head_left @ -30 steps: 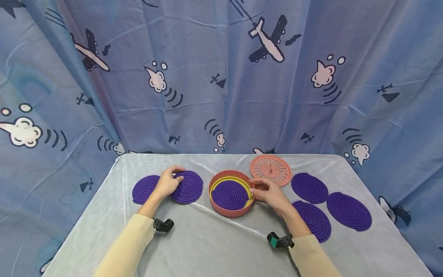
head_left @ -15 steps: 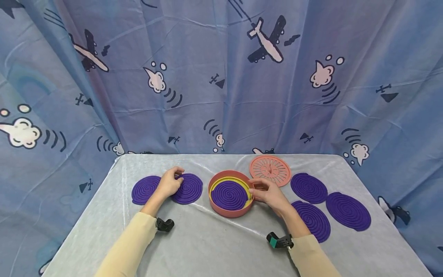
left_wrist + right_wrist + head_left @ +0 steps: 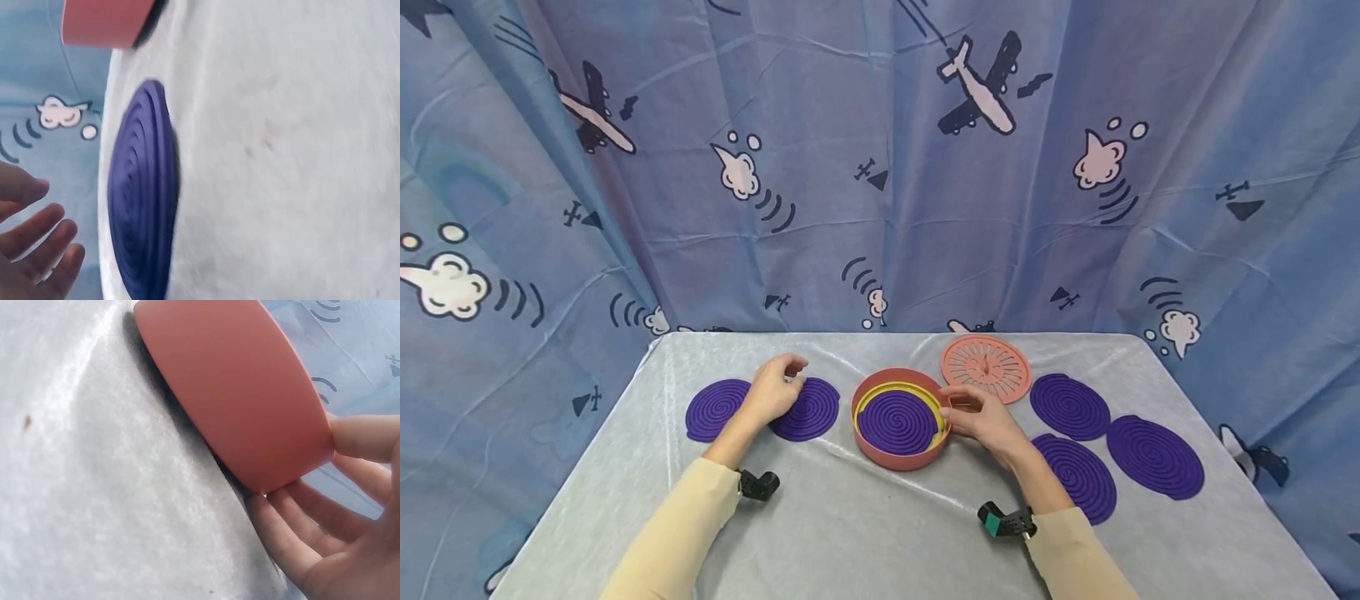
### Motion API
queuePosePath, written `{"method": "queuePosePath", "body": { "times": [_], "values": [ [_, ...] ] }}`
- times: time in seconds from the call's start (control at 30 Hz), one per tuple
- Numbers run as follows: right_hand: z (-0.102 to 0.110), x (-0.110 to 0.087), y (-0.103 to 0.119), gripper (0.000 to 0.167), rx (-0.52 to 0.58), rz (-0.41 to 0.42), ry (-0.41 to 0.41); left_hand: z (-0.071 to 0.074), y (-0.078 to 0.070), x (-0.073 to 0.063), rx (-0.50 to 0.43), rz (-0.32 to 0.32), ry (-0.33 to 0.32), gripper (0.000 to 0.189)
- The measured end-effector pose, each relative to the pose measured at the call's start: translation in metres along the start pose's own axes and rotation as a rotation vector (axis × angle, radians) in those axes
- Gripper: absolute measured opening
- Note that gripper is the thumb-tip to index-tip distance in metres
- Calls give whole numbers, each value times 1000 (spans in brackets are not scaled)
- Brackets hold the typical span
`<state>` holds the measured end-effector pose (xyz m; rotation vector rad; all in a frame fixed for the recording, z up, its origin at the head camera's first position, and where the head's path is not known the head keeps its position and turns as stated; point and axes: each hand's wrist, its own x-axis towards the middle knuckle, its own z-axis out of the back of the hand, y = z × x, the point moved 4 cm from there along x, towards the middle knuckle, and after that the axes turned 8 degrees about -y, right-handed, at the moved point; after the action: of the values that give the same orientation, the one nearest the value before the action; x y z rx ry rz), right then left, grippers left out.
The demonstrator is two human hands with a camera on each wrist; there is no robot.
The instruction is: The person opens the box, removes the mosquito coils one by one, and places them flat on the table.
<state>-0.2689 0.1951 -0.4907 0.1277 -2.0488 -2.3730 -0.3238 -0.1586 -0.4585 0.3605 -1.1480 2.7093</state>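
Observation:
A round coral box [image 3: 898, 462] with a yellow inner ring [image 3: 934, 400] stands mid-table, a purple mosquito coil [image 3: 897, 423] lying inside it. At its right side, my right hand [image 3: 981, 419] holds the wall, thumb at the rim and fingers against the side in the right wrist view. My left hand [image 3: 775, 390] hovers over the near-left purple mosquito coil [image 3: 815, 412], covering part of it. In the left wrist view, that coil lies flat on the cloth, apart from the loosely bent fingers [image 3: 47, 240], which have nothing between them.
Another purple coil [image 3: 715, 410] lies farther left, partly behind the left forearm. On the right lie three more coils, one of them [image 3: 1078, 483] beside the right wrist. A slotted coral lid [image 3: 987, 368] with a central spike sits behind the box. A patterned curtain [image 3: 880, 167] hangs behind the table.
My left hand has let go of the mosquito coil, which has settled flat, and has moved slightly up and right over it. The right hand and the box have stayed put.

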Motion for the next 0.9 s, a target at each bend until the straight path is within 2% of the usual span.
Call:
{"method": "queuePosePath", "body": {
  "times": [0.27,0.47,0.9],
  "values": [
    [1,0,0,45,0,9,7,-9,-29,-2,-69,-85,-3,25],
    [1,-1,1,43,-7,4,-4,-18,-48,-4,-118,-125,7,21],
    [-1,-2,5,43,-20,6,-1,-40,-80,-7,-151,-161,107,22]
  ]
}}
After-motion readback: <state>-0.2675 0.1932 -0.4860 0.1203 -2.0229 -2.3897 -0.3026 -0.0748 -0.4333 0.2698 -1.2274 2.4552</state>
